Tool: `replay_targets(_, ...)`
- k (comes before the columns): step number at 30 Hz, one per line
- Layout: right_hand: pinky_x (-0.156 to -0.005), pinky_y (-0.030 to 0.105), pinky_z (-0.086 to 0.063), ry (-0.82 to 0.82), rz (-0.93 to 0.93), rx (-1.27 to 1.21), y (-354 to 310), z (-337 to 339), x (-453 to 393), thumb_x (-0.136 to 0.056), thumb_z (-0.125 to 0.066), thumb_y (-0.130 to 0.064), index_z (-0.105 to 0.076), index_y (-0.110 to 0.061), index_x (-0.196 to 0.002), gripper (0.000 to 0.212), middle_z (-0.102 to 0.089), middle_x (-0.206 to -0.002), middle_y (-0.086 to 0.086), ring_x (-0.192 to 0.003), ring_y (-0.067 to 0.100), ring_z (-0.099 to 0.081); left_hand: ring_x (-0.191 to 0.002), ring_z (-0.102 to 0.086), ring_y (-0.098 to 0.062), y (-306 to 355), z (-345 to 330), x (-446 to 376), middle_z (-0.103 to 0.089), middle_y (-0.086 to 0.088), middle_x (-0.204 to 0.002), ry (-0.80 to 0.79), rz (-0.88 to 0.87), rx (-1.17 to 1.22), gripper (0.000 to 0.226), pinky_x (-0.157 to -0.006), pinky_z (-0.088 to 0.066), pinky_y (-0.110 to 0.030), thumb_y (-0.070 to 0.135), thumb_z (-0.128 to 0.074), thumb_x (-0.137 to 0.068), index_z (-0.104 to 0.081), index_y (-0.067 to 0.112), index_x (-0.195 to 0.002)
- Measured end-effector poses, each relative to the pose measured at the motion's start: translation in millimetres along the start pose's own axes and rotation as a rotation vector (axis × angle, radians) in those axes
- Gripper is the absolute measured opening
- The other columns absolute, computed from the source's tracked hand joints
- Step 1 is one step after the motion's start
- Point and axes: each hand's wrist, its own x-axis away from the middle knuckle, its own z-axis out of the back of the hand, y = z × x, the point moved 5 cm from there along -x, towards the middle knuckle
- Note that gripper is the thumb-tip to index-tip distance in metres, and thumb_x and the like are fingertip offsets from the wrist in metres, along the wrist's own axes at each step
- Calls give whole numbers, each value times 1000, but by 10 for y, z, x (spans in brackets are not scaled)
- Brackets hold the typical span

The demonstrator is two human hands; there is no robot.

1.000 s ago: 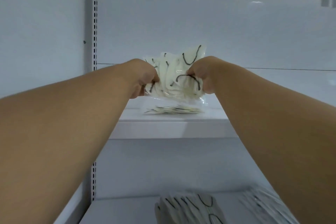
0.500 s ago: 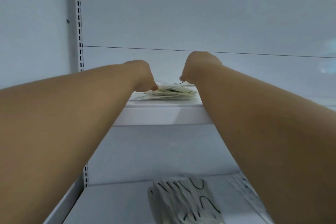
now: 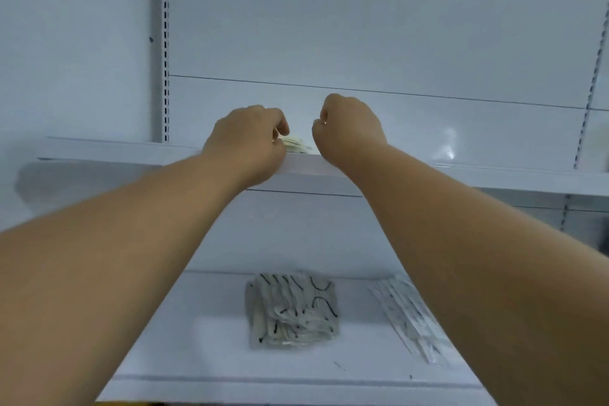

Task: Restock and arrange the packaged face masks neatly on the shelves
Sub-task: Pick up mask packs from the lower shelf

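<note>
Mask packets (image 3: 296, 144) on upper shelf (image 3: 461, 175), half hidden between left hand (image 3: 248, 138) and right hand (image 3: 349, 132), curled fingers' grip unclear.

Up on the upper shelf (image 3: 461, 175) you've got bare surface stretching right of your right hand (image 3: 349, 135), and more to the left of your left hand (image 3: 247, 138). Between the two hands, the stack of mask packs (image 3: 296, 144) fills the narrow gap. Below, the lower shelf (image 3: 184, 356) shows open room at the front left; the mask bundle (image 3: 291, 310) sits mid-shelf, with the flat packs (image 3: 408, 316) near it on the right.
</note>
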Motion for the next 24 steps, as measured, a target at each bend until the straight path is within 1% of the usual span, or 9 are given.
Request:
replay_targets(4, -76, 36, -45, 57, 65, -98, 162, 369, 487, -98, -45, -25, -55, -13, -104, 17, -58, -103, 5, -91, 26, -55, -91, -55, -19, 362, 137, 505, -58, 6, -98, 93, 39, 28, 20, -78, -38, -31, 18, -52, -92, -66, 24, -106)
replay_targets(8, -69, 35, -44, 54, 90, -175, 333, 596, 1223, -99, -45, -24, -53, -14, -95, 14, -59, -95, 4, -84, 25, -55, -82, -53, -13, 785, 141, 1179, -56, 11, -92, 107, 44, 162, 14, -73, -39, -29, 16, -56, -92, -65, 25, -99)
replay_targets(10, -68, 36, -43, 40, 85, -196, 427, 634, 1594, -98, -46, -24, -54, -14, -94, 13, -59, -93, 3, -83, 24, -53, -81, -53, -12, 947, 70, 1515, -56, 14, -90, 92, 22, 196, 15, -70, -39, -28, 16, -58, -91, -66, 25, -100)
replay_targets(12, -68, 37, -44, 44, 81, -202, 493, 665, 1882, -98, -48, -24, -54, -15, -93, 12, -59, -90, 2, -82, 23, -54, -84, -53, -10, 1064, -37, 1781, -56, 16, -91, 72, 6, 231, 16, -69, -38, -24, 16, -58, -92, -66, 25, -102)
replay_targets(15, -69, 36, -44, 93, 51, -194, 567, 746, 2115, -99, -49, -25, -56, -16, -92, 13, -60, -89, 0, -81, 21, -54, -83, -55, -9, 1160, -176, 2006, -58, 16, -92, 55, -15, 281, 16, -72, -38, -21, 14, -60, -92, -66, 25, -102)
replay_targets(17, -69, 36, -44, 133, 25, -205, 614, 793, 2253, -98, -50, -25, -57, -16, -92, 13, -60, -87, -1, -78, 20, -53, -82, -56, -9, 1185, -223, 2105, -59, 15, -91, 51, -23, 330, 15, -72, -38, -15, 12, -62, -91, -66, 24, -101)
replay_targets(20, -64, 30, -36, 166, -10, -223, 716, 776, 2574, -97, -52, -25, -58, -16, -90, 13, -57, -81, -6, -72, 13, -48, -80, -54, -9, 1242, -342, 2319, -59, 14, -88, 41, -58, 360, 12, -72, -37, -13, 16, -59, -90, -66, 22, -98)
replay_targets(22, -60, 27, -30, 167, -45, -251, 849, 715, 2886, -96, -54, -23, -58, -16, -87, 13, -54, -75, -9, -69, 10, -43, -79, -50, -4, 1338, -485, 2547, -58, 16, -87, -12, -58, 392, 12, -72, -37, -12, 15, -60, -90, -66, 22, -98)
replay_targets(24, -60, 27, -33, 135, -81, -272, 1046, 602, 3229, -95, -54, -22, -58, -15, -85, 13, -55, -74, -8, -68, 10, -45, -80, -49, -2, 1463, -696, 2793, -56, 19, -88, -96, -51, 421, 14, -73, -37, -12, 13, -61, -92, -65, 24, -100)
